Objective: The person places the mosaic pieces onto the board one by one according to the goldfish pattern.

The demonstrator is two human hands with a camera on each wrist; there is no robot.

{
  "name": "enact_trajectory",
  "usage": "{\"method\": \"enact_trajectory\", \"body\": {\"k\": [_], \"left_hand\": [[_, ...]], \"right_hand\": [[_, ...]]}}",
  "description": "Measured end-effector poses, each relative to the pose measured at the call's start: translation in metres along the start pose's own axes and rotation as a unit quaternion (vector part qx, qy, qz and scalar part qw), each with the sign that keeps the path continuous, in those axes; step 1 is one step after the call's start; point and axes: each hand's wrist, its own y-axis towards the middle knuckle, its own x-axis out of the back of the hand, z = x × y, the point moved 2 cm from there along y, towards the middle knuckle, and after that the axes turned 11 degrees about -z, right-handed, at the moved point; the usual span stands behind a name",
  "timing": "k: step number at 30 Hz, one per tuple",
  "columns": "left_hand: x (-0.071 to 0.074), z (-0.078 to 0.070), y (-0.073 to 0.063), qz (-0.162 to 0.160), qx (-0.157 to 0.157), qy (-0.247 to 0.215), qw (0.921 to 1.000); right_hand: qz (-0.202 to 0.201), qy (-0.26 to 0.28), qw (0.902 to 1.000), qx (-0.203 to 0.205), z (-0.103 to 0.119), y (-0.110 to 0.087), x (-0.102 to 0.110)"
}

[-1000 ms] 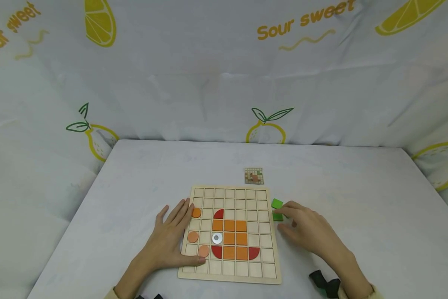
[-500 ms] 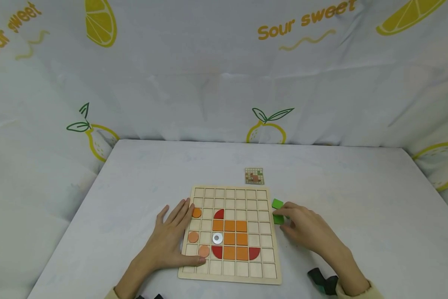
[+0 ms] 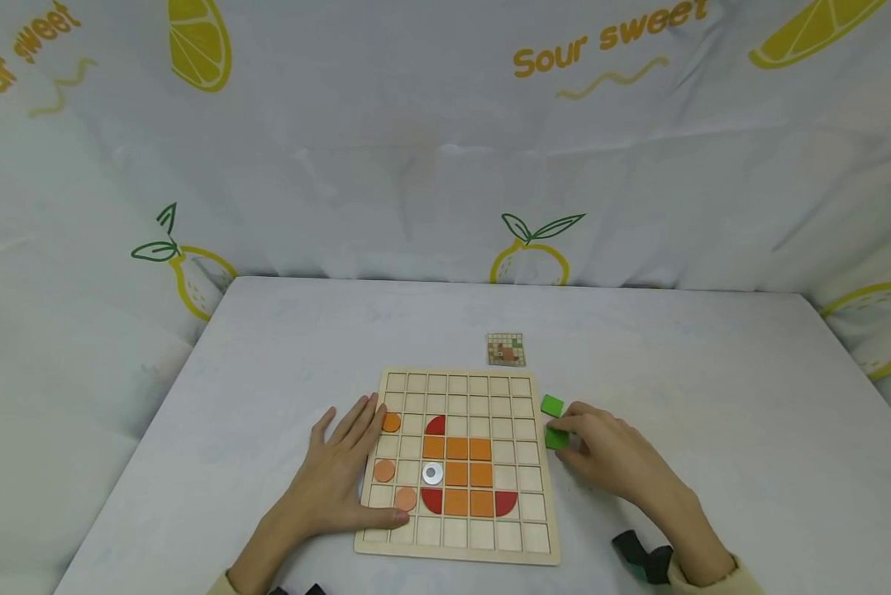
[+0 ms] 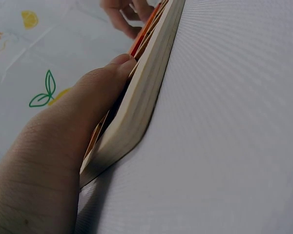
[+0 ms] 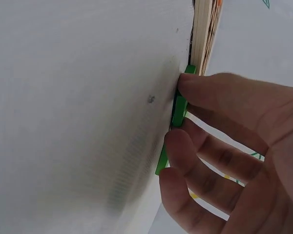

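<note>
A wooden grid board (image 3: 501, 541) lies on the table, bearing orange squares (image 3: 456, 474), red quarter-round tiles (image 3: 506, 503), several orange discs (image 3: 383, 471) and a white ring-marked disc (image 3: 432, 473). My left hand (image 3: 335, 479) rests spread along the board's left side, its thumb on the lower left of the frame. Just off the right edge, my right hand (image 3: 615, 453) pinches a green square tile (image 3: 555, 438) at table level. The right wrist view has the thumb and fingers against green tile edges (image 5: 179, 111). Another green tile (image 3: 552, 405) lies just behind, flat on the table.
A small pattern card (image 3: 506, 349) lies behind the board. Dark objects (image 3: 642, 558) sit by my right wrist, and more dark bits (image 3: 315, 590) show at the bottom edge near the left forearm. A lemon-print cloth (image 3: 401, 165) hangs behind the table.
The nearer green tile has slid slightly right, away from the board, with my right hand's fingers on it. My left hand and the board stay put.
</note>
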Motion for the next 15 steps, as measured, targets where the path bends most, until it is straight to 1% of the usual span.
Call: {"method": "enact_trajectory", "body": {"k": [7,15], "left_hand": [[0.0000,0.0004,-0.0005,-0.005,-0.003,0.004,1.0000],[0.0001,0.0007,-0.0005,-0.010,-0.008,0.001,0.9999]], "right_hand": [[-0.003,0.020,0.9998,0.008,-0.0010,0.0016,0.0026],[-0.033,0.045,0.9969,0.055,0.0020,0.0070,0.0074]]}}
